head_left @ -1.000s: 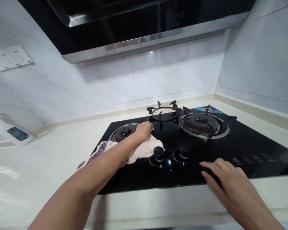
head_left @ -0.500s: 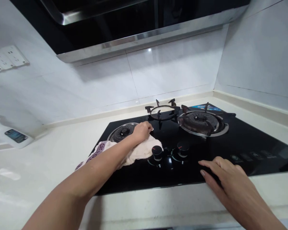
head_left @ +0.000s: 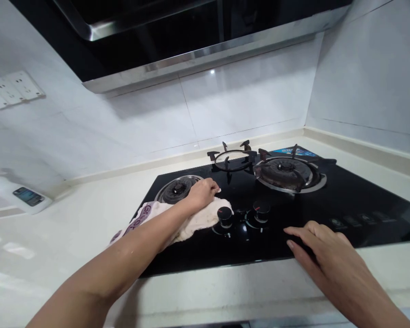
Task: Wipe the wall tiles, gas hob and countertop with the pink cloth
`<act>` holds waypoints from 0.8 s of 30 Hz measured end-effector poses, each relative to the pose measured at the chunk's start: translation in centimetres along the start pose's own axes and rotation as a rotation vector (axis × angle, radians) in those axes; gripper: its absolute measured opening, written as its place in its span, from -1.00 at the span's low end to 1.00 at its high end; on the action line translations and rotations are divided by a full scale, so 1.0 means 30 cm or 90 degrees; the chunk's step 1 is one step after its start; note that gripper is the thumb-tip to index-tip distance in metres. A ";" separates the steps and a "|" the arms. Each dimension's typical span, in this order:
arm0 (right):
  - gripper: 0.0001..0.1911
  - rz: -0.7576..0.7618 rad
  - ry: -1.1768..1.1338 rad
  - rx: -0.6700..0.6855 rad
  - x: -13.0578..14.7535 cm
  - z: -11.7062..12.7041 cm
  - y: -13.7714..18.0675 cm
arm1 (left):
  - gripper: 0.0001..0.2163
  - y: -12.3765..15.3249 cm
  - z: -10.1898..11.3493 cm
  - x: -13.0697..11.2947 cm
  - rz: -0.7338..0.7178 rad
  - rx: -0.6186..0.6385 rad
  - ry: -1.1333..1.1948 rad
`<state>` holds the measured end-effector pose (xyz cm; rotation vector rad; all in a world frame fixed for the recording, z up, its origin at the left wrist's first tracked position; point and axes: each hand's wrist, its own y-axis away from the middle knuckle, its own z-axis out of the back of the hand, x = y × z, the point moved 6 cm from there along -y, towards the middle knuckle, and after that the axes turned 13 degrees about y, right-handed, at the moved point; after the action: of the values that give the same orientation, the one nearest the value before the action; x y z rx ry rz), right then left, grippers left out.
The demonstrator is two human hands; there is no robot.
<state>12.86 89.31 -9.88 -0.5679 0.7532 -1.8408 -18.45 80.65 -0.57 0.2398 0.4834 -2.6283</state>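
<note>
My left hand [head_left: 201, 193] presses on a white cloth [head_left: 191, 218] with purple lettering. The cloth lies on the black glass hob [head_left: 328, 200], beside the left burner [head_left: 176, 187] and touching the left knob [head_left: 224, 214]. The hand's fingers curl over the cloth. My right hand [head_left: 323, 248] lies flat with fingers stretched out on the hob's front edge, right of the second knob [head_left: 261, 208]. It holds nothing.
A loose pan support [head_left: 231, 158] sits at the back of the hob, next to the right burner [head_left: 287, 172] with its own support. A white device with a small screen [head_left: 29, 197] lies on the counter at left. The extractor hood [head_left: 191, 41] hangs overhead.
My left hand and the cloth have shifted slightly toward me and left on the glass. My right hand has stayed where it was.
</note>
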 end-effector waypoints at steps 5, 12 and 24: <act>-0.52 -0.008 -0.010 0.004 -0.009 -0.004 -0.002 | -0.80 -0.024 -0.003 0.011 0.028 -0.009 -0.006; -0.56 -0.017 -0.024 0.032 -0.008 -0.010 0.003 | -0.82 0.014 0.011 -0.029 -0.004 0.037 0.022; -0.54 -0.040 -0.043 0.045 -0.025 -0.015 0.006 | -0.44 0.076 0.016 -0.003 0.074 0.079 -0.009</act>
<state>12.94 90.05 -10.35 -0.6103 0.6287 -1.8883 -17.35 78.61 -0.76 0.2805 0.2921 -2.5466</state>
